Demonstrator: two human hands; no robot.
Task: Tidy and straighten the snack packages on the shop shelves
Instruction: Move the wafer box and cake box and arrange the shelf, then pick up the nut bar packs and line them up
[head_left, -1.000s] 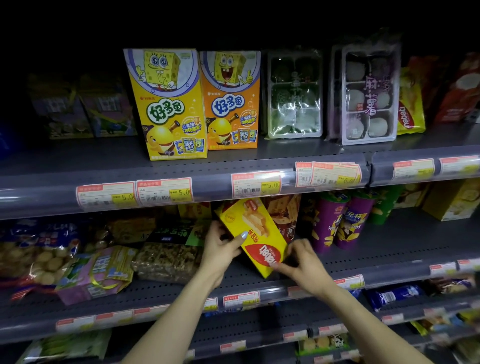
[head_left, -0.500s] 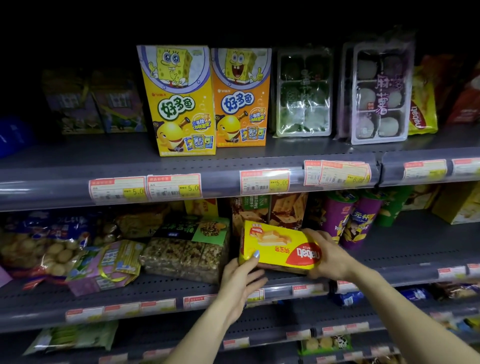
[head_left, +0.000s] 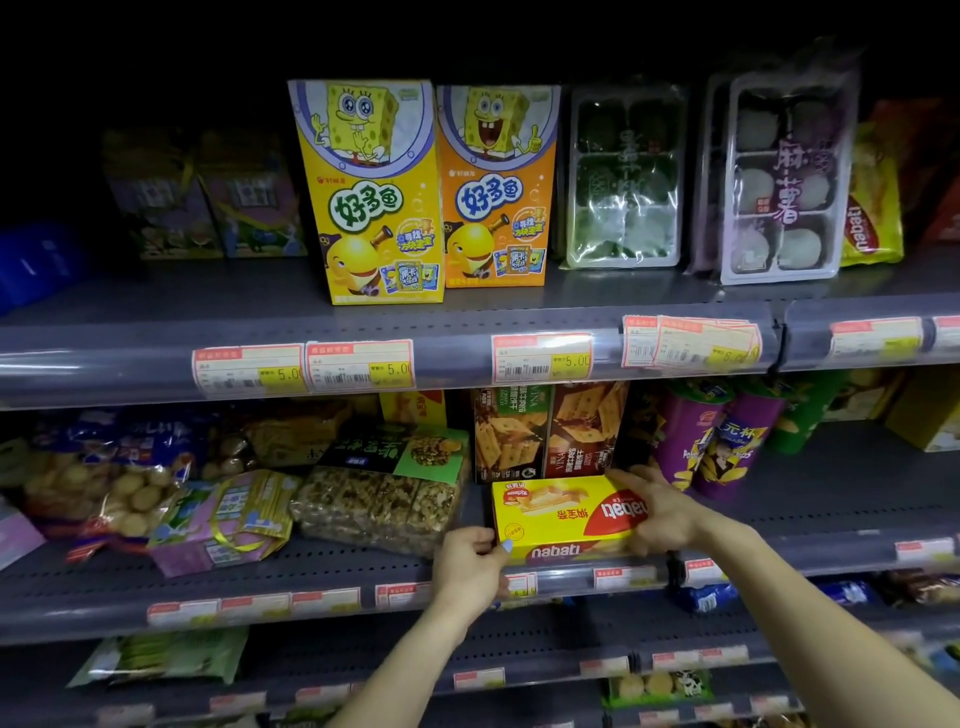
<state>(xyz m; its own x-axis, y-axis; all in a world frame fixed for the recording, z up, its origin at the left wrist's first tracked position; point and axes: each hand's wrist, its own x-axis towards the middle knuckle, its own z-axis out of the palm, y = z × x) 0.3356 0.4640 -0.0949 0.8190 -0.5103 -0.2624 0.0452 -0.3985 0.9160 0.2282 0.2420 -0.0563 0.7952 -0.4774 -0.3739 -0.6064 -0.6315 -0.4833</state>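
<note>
1. Yellow wafer box (head_left: 563, 517) lies flat on its side at the near edge of the middle shelf (head_left: 337, 577), right of the nut bar pack (head_left: 382, 506), in front of the cracker boxes (head_left: 550, 431).
2. Likely light, stiff cardboard with slick faces; probably crushes at the corners. Best held by the two short ends.
3. Left hand (head_left: 470, 569): fingers curled round the box's left near corner, thumb on the front.
4. Right hand (head_left: 662, 512): fingers spread half open, wrapped over the right end, gripping it.

Both arms reach forward, left hand (head_left: 470, 564) and right hand (head_left: 658, 512) curled.
</note>
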